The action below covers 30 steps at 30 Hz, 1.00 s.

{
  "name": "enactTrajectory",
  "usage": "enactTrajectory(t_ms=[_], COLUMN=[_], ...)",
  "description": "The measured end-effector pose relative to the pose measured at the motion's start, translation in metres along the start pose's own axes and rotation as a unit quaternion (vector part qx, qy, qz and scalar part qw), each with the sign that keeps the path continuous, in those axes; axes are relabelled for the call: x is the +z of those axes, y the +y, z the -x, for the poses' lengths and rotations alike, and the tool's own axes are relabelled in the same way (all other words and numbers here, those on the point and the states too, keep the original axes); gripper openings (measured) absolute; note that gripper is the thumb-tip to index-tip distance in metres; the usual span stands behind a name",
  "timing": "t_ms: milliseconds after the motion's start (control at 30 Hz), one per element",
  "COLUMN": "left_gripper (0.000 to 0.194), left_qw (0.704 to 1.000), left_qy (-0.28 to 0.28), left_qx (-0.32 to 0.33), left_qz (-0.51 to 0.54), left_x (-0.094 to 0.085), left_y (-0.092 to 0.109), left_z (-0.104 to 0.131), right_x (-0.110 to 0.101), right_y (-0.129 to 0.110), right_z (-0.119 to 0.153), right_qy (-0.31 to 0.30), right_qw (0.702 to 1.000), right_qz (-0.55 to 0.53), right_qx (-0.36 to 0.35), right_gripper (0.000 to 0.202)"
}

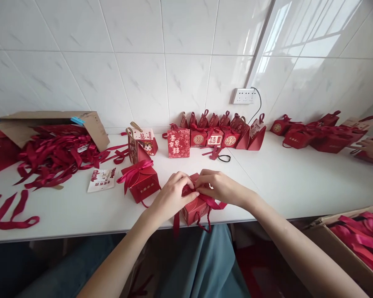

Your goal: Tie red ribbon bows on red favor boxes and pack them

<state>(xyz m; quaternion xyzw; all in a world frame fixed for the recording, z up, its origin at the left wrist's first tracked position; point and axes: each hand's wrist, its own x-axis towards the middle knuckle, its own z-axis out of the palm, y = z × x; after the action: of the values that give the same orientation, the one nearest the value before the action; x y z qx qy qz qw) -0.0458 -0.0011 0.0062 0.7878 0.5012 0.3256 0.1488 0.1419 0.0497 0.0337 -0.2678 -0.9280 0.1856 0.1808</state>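
Observation:
A red gift box (193,212) stands at the table's front edge, with a cord handle hanging down its front. My left hand (178,190) and my right hand (214,186) meet over its top, fingers pinched on a dark red ribbon (209,201). One ribbon end hangs at the box's left, another spreads to the right. My fingers hide the middle of the ribbon, so I cannot tell whether it is knotted. Just left of my left hand is another red box (145,186) with a tied ribbon bow on top.
Along the wall stand several red gift boxes (199,138). At left, ribbons spill from a cardboard box (101,132) near a printed card (101,180). At lower right is a carton (320,225) of ribbons. Another person's hand (371,147) is at the far right, near more boxes.

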Motion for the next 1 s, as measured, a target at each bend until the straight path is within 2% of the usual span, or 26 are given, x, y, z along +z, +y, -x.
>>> enactTrajectory(t_ms=[233,400,467,600,700,867,1000], left_gripper=[0.005,0.005,0.002,0.008,0.008,0.007,0.008], left_qw=[0.999,0.996,0.992,0.985,0.979,0.978,0.980], left_qy=[-0.043,0.012,0.036,0.055,0.076,0.115,0.119], left_qx=[0.003,0.036,0.047,0.054,0.062,0.062,0.085], left_qz=[-0.021,-0.086,-0.112,-0.151,-0.179,-0.161,-0.135], left_x=[-0.011,-0.006,-0.003,0.002,0.003,0.005,0.006], left_y=[-0.003,0.000,0.002,0.005,0.005,-0.001,-0.004], left_z=[-0.001,0.002,0.003,0.003,0.005,0.009,0.009], right_x=[0.018,0.024,0.024,0.023,0.024,0.030,0.029], right_y=[0.005,0.011,0.010,0.005,0.004,0.004,0.002], right_z=[-0.001,0.006,0.008,0.007,0.006,0.007,0.007], right_qy=[0.035,0.093,0.097,0.079,0.097,0.146,0.129], right_qw=[0.999,0.994,0.993,0.996,0.995,0.985,0.988], right_qz=[-0.011,-0.060,-0.068,-0.042,-0.033,-0.091,-0.088], right_qx=[-0.007,-0.020,-0.019,-0.012,-0.010,0.012,0.020], right_gripper=[0.012,0.015,0.013,0.010,0.010,0.015,0.006])
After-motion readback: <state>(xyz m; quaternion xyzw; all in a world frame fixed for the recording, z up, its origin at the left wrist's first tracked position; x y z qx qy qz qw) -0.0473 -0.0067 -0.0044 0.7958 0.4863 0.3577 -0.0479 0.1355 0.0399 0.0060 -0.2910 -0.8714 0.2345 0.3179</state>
